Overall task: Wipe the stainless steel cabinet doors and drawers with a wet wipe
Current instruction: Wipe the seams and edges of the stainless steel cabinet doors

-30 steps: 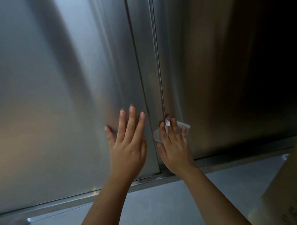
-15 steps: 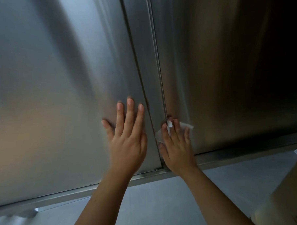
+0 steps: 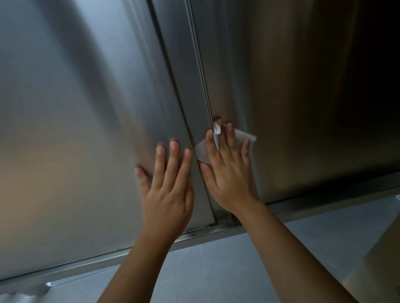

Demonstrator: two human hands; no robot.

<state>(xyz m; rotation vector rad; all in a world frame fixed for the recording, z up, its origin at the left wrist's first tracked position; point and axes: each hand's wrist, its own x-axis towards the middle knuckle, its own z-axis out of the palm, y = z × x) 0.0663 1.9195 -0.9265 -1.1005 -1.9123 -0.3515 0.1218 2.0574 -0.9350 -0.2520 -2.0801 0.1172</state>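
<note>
We press wipe [image 3: 243,136] on right door [image 3: 311,99] under right hand [image 3: 227,175], fingers straight; left hand [image 3: 167,195] flat, empty, on left door [image 3: 58,122].

Cabinet doors [image 3: 70,100]: brushed stainless steel, smooth, dull sheen. Wet wipe [image 3: 202,152]: white, thin, matt. Floor [image 3: 212,278], 6 o'clock: grey, matt.

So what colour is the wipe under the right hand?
White; the wet wipe shows best in the head view, under the right hand.
</note>
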